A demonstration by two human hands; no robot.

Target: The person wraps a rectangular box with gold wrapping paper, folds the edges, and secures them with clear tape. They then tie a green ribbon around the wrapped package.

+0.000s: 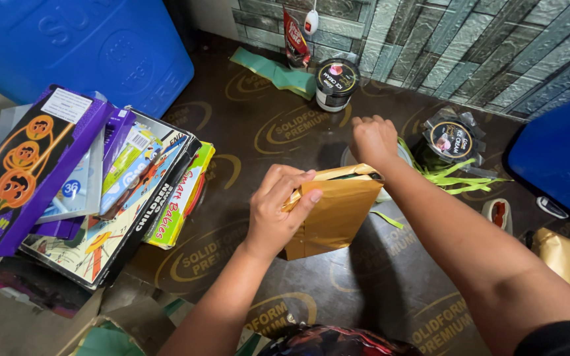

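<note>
Gold paper bag [334, 214] sits upright on the dark brown printed board [377, 277], centre of view, held at its mouth by both hands. Left hand [277, 211]: fingers curled, thumb pressed against the front lip, pinching the left edge of the opening. Right hand [372, 140]: fingers bunched into a loose fist over the far rim, pulling or gripping the back edge; can't tell if anything is inside the fist. Mouth looks partly spread, interior not visible, so whether it holds anything is unclear; top is not folded or sealed. Bag material: smooth metallic-gold paper, flat-sided, sharp creases. Just beside the right forearm: loose green paper shred [446, 175], thin curly strips, next to a small round tub [452, 138] in clear crinkly wrap. A second black-lidded tub [336, 84] stands near the tiled wall, apart from the bag, with a flat green paper strip [272, 71] beside it. Left side: slanted stack of glossy cardboard toy and book boxes [94, 191]. Blue plastic chair parts at both upper corners. Another gold bag [569, 260] at right edge.
</note>
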